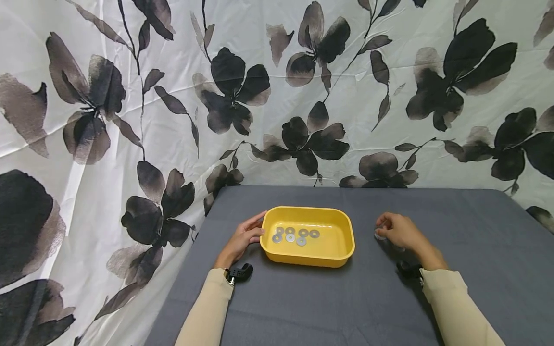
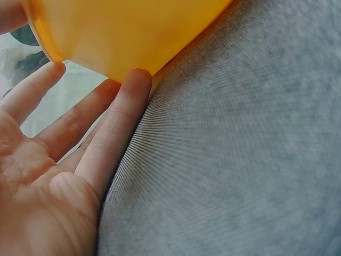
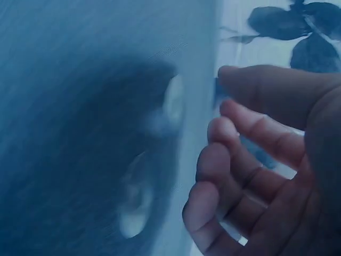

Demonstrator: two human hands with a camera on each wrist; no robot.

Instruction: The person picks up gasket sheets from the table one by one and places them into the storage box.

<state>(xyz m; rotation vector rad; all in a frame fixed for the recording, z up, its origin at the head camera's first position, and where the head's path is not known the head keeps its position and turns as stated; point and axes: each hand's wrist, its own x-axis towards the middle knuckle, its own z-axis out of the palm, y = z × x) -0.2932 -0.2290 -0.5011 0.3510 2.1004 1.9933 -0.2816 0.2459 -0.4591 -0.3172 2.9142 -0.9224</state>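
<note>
A yellow plastic tray [image 1: 308, 259] stands on the table with several flat metal washers [image 1: 314, 234] lying in its left half. My left hand [image 1: 244, 238] rests against the tray's left end. In the left wrist view its fairly straight fingers [image 2: 114, 122] touch the yellow wall [image 2: 133, 32]. To the right of the tray, my right hand [image 1: 402, 233] hovers low over the table, fingers loosely bent. A washer [image 1: 379, 236] shows just below its fingertips. The right wrist view has two blurred washers [image 3: 135, 208] on the cloth, and a gap between thumb and forefinger with nothing visible in it.
Grey cloth [image 1: 329, 307] covers the table. Behind it and along the left side hangs a white curtain [image 1: 268, 158] with dark flowers. A black strap device [image 1: 240, 273] sits on the left wrist, another [image 1: 408, 270] on the right.
</note>
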